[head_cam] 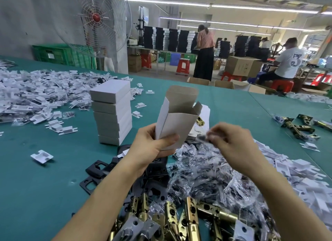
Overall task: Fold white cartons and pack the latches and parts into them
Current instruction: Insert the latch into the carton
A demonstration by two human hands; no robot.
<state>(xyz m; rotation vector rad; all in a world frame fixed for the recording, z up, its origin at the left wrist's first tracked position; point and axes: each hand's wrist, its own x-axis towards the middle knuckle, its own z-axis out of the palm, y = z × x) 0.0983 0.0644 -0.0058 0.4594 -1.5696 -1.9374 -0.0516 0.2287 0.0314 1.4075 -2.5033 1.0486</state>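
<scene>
Many brass latches point(188, 221) lie at the near edge of the tabletop point(45, 195), with bagged screws point(206, 170) and black plates point(95, 170) just beyond. Above them the left hand point(152, 147) grips an upright white carton point(176, 122) with its top flaps open. The right hand point(231, 143), blurred, pinches a small clear bag point(204, 137) beside it. Closed cartons point(113, 113) stand stacked behind, and white inserts point(36, 93) heap toward the far left corner.

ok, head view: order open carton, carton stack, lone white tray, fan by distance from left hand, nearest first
1. Open carton: gripped in the left hand.
2. Carton stack: on the table, just to its left.
3. Lone white tray: farther left on the table.
4. Fan: beyond the table, back left.
</scene>
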